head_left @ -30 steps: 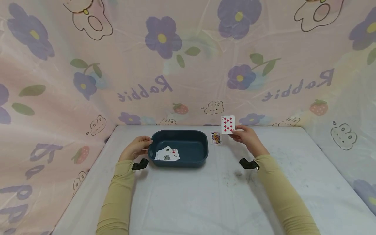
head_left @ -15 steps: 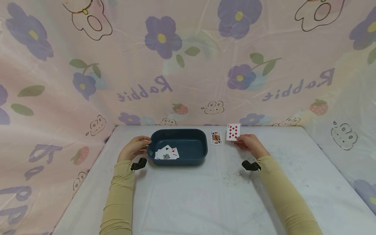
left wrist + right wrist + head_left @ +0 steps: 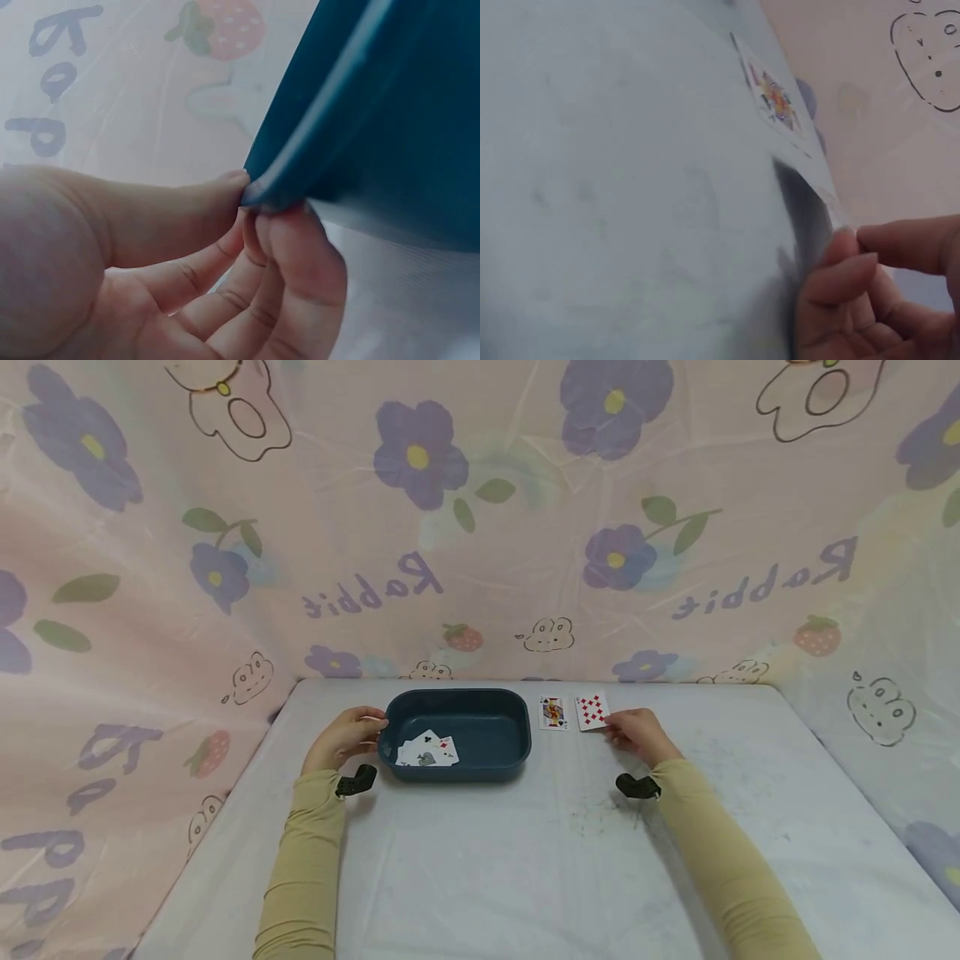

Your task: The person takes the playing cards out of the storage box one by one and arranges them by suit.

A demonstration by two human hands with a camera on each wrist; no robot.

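In the head view my right hand (image 3: 637,732) pinches the ten of diamonds (image 3: 592,712) by its near right corner, low over the table beside a face card (image 3: 553,713). The right wrist view shows the thumb and fingertips on that corner, with a dark shadow beneath the tilted card. My left hand (image 3: 347,739) holds the left end of a dark blue bin (image 3: 480,774); in the left wrist view thumb and forefinger pinch its rim (image 3: 330,105). Several cards, an ace of spades (image 3: 426,759) among them, lie overlapping in the bin's left part.
The white table (image 3: 465,868) runs back to a pink printed cloth (image 3: 495,527) that rises behind it and along the sides. Black camera mounts (image 3: 637,786) sit at both wrists. Faint dark smudges mark the table near the right forearm.
My right hand has brought the ten of diamonds down from above the table's back edge to beside the face card. The left hand stays at the bin's rim.
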